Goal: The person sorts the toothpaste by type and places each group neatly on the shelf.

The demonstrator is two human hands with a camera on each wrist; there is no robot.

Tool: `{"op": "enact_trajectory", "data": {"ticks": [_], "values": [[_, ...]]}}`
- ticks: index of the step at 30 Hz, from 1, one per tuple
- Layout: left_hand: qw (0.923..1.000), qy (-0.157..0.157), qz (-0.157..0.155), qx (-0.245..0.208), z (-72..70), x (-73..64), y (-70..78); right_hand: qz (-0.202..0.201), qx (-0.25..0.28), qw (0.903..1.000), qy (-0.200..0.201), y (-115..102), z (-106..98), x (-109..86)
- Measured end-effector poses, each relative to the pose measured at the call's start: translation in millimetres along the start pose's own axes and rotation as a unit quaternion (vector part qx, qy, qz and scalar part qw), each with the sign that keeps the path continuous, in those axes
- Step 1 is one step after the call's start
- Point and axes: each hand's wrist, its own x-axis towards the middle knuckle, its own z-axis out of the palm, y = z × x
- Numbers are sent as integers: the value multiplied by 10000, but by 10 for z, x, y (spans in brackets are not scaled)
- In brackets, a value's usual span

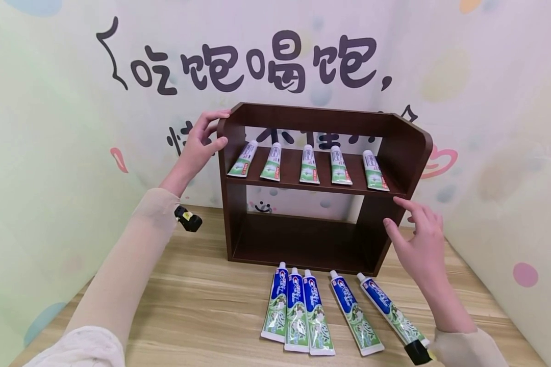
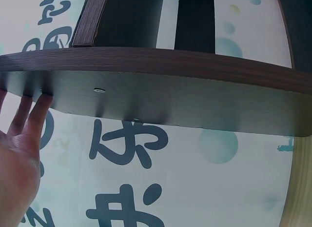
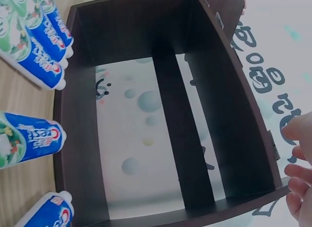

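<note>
1. Head view: a dark wooden rack [image 1: 312, 116] is seen standing on the table [image 1: 188, 285]. Five small white-and-green tubes [image 1: 309, 165] are laid in a spaced row on its upper shelf [image 1: 291, 168]; that row can be judged done. Five larger blue-and-green tubes [image 1: 319, 321] are placed on the table in front, three bunched and two apart; these, off the rack, can be judged what is left. The rack's left side is touched by the left hand [image 1: 202, 141], no tube being held. The right hand [image 1: 420, 239] is held beside the right side, thumb and fingers spread, unloaded.
2. Left wrist view: extended fingers are rested against the side panel's outer face [image 2: 170, 100].
3. Right wrist view: the blue-and-green tubes are shown just beside the rack's bottom edge, ungripped; whether the rack is touched by right fingertips cannot be told.
</note>
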Motion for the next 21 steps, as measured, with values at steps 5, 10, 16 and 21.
{"op": "enact_trajectory", "data": {"ticks": [5,10,16,21], "values": [[10000,32,75,-28,6,2,5,31,-92,9999,-111,51,6,-66],[9999,40,113,-22,12,6,2,62,-142,9996,-222,92,4,-135],[9999,39,128,3,13,10,4,64,-193,9991,-378,135,6,-208],[9999,27,101,9,15,9,11,108,-197,9979,-605,182,11,-262]]}}
